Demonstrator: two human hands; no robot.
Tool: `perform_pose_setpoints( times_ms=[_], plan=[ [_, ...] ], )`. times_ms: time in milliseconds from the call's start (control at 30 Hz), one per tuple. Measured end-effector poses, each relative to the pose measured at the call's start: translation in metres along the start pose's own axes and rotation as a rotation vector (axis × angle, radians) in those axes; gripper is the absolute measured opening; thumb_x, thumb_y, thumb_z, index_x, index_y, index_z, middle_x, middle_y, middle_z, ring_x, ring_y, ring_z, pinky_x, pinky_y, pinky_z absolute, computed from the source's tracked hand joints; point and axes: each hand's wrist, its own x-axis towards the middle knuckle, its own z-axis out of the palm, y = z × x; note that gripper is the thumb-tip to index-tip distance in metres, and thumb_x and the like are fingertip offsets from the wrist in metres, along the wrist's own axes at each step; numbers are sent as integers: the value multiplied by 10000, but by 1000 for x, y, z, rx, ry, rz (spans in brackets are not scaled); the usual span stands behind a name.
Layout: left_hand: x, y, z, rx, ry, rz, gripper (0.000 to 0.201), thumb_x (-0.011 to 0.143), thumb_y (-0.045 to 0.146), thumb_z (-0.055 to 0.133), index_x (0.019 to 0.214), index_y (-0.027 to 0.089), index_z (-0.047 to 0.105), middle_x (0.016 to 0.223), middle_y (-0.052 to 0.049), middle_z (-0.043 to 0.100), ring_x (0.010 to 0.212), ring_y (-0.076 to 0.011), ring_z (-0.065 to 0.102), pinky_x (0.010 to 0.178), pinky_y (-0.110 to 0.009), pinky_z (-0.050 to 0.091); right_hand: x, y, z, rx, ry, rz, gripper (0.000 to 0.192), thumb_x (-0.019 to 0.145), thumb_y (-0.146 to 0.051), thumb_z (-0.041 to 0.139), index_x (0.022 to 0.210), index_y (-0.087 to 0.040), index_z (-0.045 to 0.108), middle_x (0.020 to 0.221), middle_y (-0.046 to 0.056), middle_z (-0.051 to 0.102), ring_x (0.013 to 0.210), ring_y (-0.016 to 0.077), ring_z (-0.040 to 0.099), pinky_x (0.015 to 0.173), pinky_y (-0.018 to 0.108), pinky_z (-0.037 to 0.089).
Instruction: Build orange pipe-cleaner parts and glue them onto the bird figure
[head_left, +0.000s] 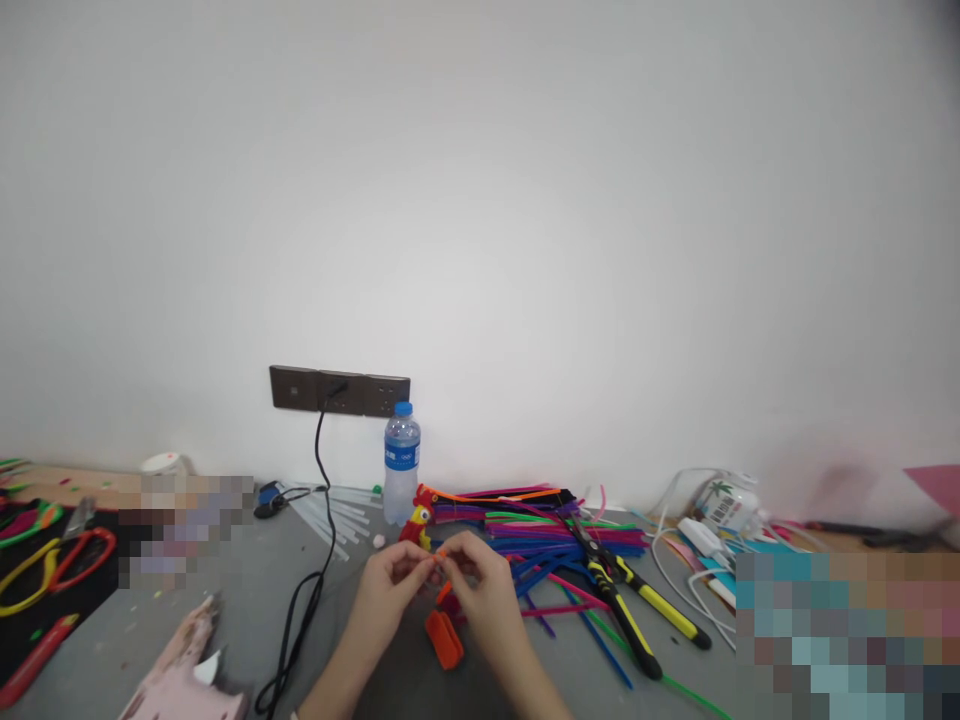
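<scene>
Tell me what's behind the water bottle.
Behind the water bottle is the white wall. A dark socket strip is mounted there, with a black cable plugged in. The bottle's cap overlaps the strip's lower right edge; whatever sits directly behind the bottle is hidden.

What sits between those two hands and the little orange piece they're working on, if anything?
Nothing visible does. The left hand and right hand already meet at the small orange piece, pinching it between their fingertips above the grey table. The orange block lies below the hands, and the pile of coloured pipe cleaners lies behind them.
</scene>
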Motion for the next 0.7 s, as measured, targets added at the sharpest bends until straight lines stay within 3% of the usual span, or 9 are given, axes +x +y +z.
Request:
perform_pose_setpoints(
  times_ms=[200, 367, 533, 700],
  plan=[
    [0, -1, -2, 41, 30, 34, 280, 677, 418, 763, 661, 146, 702, 615, -41, 698, 590, -187, 619, 571, -247, 446, -2, 1, 1, -150, -40, -94, 151, 812, -131, 549, 708, -205, 630, 719, 27, 623, 706, 182, 607, 640, 259, 485],
    [-1, 3, 0, 46, 40, 42, 269, 684, 417, 755, 662, 154, 702, 609, -33, 688, 582, -181, 609, 555, -239, 437, 0, -1, 3, -17, -32, -13, 100, 818, -250, 603, 733, -199, 619, 731, 27, 623, 670, 181, 624, 620, 269, 511],
    [-2, 6, 3, 16, 6, 16, 295, 678, 449, 753, 667, 158, 708, 599, -32, 697, 561, -173, 605, 546, -238, 445, 3, 4, 1, 219, -10, 134, 271, 780, -446, 658, 721, -199, 562, 641, -5, 576, 581, 175, 601, 559, 273, 490],
    [-1, 2, 1, 62, 1, 24, 249, 693, 397, 745, 656, 153, 713, 619, -42, 710, 581, -183, 622, 566, -241, 452, 3, 4, 0, 187, -12, 122, 295, 776, -465, 665, 712, -194, 567, 656, -1, 575, 595, 178, 600, 570, 273, 480]
  ],
)
